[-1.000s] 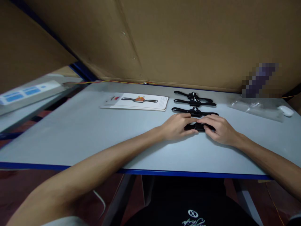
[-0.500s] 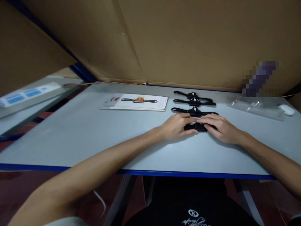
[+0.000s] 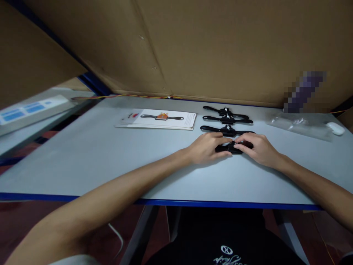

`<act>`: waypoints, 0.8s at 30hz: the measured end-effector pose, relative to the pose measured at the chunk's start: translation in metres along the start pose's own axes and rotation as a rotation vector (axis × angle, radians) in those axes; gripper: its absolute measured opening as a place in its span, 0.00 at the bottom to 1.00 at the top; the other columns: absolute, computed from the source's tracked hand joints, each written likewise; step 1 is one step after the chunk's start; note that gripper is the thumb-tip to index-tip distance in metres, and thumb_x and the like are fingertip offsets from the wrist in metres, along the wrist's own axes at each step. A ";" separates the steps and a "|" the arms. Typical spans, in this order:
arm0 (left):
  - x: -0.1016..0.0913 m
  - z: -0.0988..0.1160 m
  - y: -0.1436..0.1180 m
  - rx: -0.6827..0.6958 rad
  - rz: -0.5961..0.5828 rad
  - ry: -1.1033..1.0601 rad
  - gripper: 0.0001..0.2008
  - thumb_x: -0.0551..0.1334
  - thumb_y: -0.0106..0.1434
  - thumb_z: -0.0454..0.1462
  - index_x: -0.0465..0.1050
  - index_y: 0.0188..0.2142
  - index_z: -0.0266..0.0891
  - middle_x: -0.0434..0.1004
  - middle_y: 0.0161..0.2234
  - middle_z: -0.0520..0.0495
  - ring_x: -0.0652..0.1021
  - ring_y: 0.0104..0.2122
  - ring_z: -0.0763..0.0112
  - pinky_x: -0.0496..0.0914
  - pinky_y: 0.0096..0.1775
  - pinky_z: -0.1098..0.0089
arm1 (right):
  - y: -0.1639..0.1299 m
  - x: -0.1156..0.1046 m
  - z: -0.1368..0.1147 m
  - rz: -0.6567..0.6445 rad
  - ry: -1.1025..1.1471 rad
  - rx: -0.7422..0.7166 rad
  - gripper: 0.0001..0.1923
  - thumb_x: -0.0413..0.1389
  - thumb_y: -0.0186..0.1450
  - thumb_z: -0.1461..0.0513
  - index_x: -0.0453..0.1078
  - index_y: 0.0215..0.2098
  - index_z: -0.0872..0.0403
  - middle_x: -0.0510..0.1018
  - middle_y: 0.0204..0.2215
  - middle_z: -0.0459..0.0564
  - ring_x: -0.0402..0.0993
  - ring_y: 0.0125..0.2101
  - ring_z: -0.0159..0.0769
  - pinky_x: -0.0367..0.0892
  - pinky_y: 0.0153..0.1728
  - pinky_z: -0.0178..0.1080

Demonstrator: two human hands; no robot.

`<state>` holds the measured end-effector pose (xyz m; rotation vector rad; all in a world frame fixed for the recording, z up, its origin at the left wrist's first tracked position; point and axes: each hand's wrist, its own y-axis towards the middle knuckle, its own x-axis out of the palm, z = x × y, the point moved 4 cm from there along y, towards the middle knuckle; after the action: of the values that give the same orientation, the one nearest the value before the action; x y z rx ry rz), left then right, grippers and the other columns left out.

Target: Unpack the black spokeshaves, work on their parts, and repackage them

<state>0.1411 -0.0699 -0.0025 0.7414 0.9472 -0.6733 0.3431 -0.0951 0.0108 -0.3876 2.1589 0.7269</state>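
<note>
Flat on the table lies a black spokeshave, partly covered by both hands. My left hand grips its left handle, with the thumb along the near side and the index finger along the far side. The fingertips of my right hand pinch at the middle of the tool, by its small screw; the screw itself is mostly hidden. Just beyond my hands rests a second spokeshave. Two more, a middle one and the farthest one, lie close together behind it.
A stack of printed cards showing a spokeshave lies left of the tools. To the right are a clear plastic bag and a white mouse-like object. Cardboard walls the table's back; a blue edge runs along its front.
My right hand's fingers have drawn together from lying over the spokeshave into a pinch at its middle. My left hand keeps its hold.
</note>
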 end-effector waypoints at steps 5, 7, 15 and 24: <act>0.000 0.000 0.001 -0.009 -0.014 -0.004 0.27 0.59 0.74 0.53 0.77 0.61 0.35 0.78 0.37 0.41 0.78 0.36 0.60 0.71 0.38 0.63 | 0.006 0.005 -0.010 -0.042 -0.103 -0.004 0.17 0.53 0.74 0.59 0.67 0.27 0.52 0.76 0.29 0.49 0.69 0.29 0.35 0.64 0.34 0.42; 0.000 0.000 0.001 -0.017 -0.015 -0.011 0.28 0.60 0.74 0.53 0.78 0.60 0.35 0.78 0.38 0.41 0.78 0.37 0.59 0.71 0.38 0.63 | 0.010 0.007 -0.013 -0.074 -0.112 0.025 0.18 0.51 0.74 0.60 0.66 0.25 0.52 0.76 0.31 0.50 0.69 0.29 0.35 0.64 0.35 0.42; 0.001 0.003 0.002 -0.028 -0.022 -0.012 0.30 0.61 0.73 0.53 0.76 0.63 0.34 0.78 0.39 0.40 0.79 0.37 0.58 0.71 0.39 0.62 | 0.007 0.000 -0.013 -0.128 -0.003 -0.104 0.13 0.51 0.72 0.63 0.72 0.31 0.53 0.77 0.38 0.52 0.72 0.32 0.36 0.70 0.37 0.43; -0.002 0.002 -0.001 -0.018 -0.007 0.006 0.27 0.59 0.74 0.52 0.77 0.61 0.37 0.77 0.36 0.42 0.77 0.34 0.62 0.70 0.36 0.64 | -0.001 -0.001 -0.009 -0.134 -0.058 -0.120 0.21 0.48 0.71 0.67 0.78 0.54 0.50 0.83 0.48 0.54 0.79 0.48 0.43 0.74 0.51 0.51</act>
<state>0.1405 -0.0717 -0.0001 0.7248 0.9606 -0.6682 0.3390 -0.1013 0.0157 -0.5618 2.0196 0.7846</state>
